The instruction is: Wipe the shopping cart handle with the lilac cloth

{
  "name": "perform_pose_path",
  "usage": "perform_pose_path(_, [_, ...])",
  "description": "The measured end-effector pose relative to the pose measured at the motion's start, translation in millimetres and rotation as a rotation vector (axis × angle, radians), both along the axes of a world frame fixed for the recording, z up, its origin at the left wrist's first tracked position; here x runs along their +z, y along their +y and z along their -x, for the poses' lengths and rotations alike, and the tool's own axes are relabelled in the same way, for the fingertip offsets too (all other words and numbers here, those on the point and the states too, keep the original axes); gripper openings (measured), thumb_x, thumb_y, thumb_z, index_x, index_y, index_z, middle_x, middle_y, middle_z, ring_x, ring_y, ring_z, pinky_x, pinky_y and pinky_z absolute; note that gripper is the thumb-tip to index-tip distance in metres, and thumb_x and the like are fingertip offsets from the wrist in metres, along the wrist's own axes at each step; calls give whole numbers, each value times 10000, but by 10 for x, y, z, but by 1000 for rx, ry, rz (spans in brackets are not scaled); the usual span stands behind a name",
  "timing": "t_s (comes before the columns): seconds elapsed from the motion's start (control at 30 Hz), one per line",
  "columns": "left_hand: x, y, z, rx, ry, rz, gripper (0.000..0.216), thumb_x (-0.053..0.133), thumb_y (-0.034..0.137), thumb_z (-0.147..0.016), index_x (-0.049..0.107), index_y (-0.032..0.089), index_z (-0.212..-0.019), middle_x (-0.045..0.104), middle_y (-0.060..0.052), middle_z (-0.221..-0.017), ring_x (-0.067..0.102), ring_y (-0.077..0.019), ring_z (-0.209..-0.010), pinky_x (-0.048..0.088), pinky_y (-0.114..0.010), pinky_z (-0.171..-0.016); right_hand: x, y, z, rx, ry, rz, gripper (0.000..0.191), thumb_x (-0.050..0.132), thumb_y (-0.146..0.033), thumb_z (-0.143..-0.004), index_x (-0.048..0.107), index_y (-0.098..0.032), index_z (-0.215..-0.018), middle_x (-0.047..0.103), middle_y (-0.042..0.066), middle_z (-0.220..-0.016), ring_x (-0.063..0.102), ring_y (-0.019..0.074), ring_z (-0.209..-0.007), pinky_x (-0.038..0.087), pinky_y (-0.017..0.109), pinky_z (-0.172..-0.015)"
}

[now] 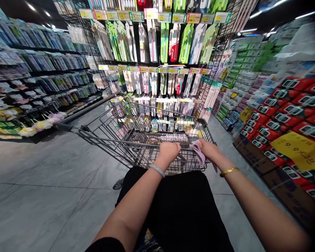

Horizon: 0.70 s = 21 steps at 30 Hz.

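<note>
Location: retail shop. Indicators: narrow green-and-white hanging packages (186, 43) above rectangular paper price labels (164, 70) at 12 o'clock; stacked red packets (290, 99) with yellow paper price sign (300, 149) at 3 o'clock; dark metal-wire shopping cart (90, 108), centre.

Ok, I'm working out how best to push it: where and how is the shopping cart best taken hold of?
Probably along the black handlebar, at the left end of the shopping cart, coming from the left and slightly above. The bar is straight, juts out beyond the cart's body and has nothing seen lying over it.
</note>
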<state>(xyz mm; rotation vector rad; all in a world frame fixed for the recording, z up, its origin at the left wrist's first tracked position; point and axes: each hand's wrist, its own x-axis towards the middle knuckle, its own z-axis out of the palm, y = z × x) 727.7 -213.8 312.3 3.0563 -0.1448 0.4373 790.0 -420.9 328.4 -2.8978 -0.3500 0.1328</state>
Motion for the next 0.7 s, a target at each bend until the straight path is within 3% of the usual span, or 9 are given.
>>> perform_pose_path(0.07, [9, 3, 6, -7, 1, 3, 504, 332, 291, -982, 721, 77, -742, 674, -158, -683, 665, -227, -710, 414, -318, -640, 46, 155, 15, -35, -14, 51, 410, 340, -491, -966, 632, -240, -1106, 699, 78, -940, 633, 226, -792, 399, 299, -671])
perform_pose_path(0.17, [28, 31, 35, -28, -5, -1, 481, 333, 284, -980, 721, 84, -775, 684, -158, -710, 669, -230, -723, 416, -319, -642, -34, 398, 227, 184, -250, -29, 392, 331, -461, -984, 603, -243, -1163, 682, 79, -1040, 620, 227, -914, 414, 305, -759])
perform_pose_path(0.27, [38, 54, 53, -44, -2, -3, 472, 335, 292, -980, 721, 96, -792, 687, -148, -714, 671, -228, -727, 419, -317, -643, -179, 343, 390, 348, -388, -121, 386, 341, -435, -993, 553, -251, -1258, 652, 77, -1131, 581, 222, -1047, 403, 311, -880])
perform_pose_path(0.33, [39, 51, 47, -40, 3, 0, 502, 314, 301, -987, 719, 93, -776, 685, -150, -709, 671, -229, -717, 421, -319, -638, -229, 180, 381, 300, -386, -122, 376, 352, -413, -993, 540, -254, -1278, 644, 79, -1159, 580, 224, -1063, 402, 324, -890])
perform_pose_path(0.4, [39, 38, 33, -24, 6, 6, 517, 306, 300, -988, 715, 85, -757, 684, -156, -706, 671, -234, -708, 423, -324, -636, -224, 64, 313, 137, -363, -78, 375, 342, -404, -993, 555, -235, -1251, 658, 94, -1126, 607, 236, -999, 415, 340, -839])
perform_pose_path(0.47, [41, 25, 24, -13, 9, 11, 508, 319, 295, -985, 714, 79, -752, 683, -159, -703, 671, -232, -702, 424, -325, -642, -197, 91, 259, -39, -342, -27, 380, 336, -408, -988, 585, -202, -1189, 681, 113, -1026, 627, 249, -890, 423, 350, -766])
perform_pose_path(0.53, [47, 25, 29, -15, 9, 12, 497, 328, 291, -983, 716, 75, -760, 685, -162, -706, 670, -229, -703, 425, -324, -649, -198, 258, 271, -97, -360, -21, 374, 344, -399, -984, 601, -188, -1155, 686, 119, -961, 623, 254, -836, 425, 355, -737])
perform_pose_path(0.63, [57, 53, 53, -41, 5, 6, 479, 343, 300, -980, 722, 80, -789, 693, -161, -729, 673, -233, -726, 426, -325, -657, -314, 530, 401, 72, -497, -134, 348, 366, -370, -983, 590, -206, -1194, 665, 116, -1065, 593, 256, -962, 431, 371, -845])
perform_pose_path(0.7, [57, 76, 65, -49, 4, 4, 477, 350, 310, -978, 727, 83, -795, 694, -162, -730, 674, -239, -733, 426, -328, -657, -438, 548, 490, 233, -591, -232, 334, 404, -358, -974, 574, -223, -1226, 625, 112, -1173, 545, 257, -1091, 408, 393, -951])
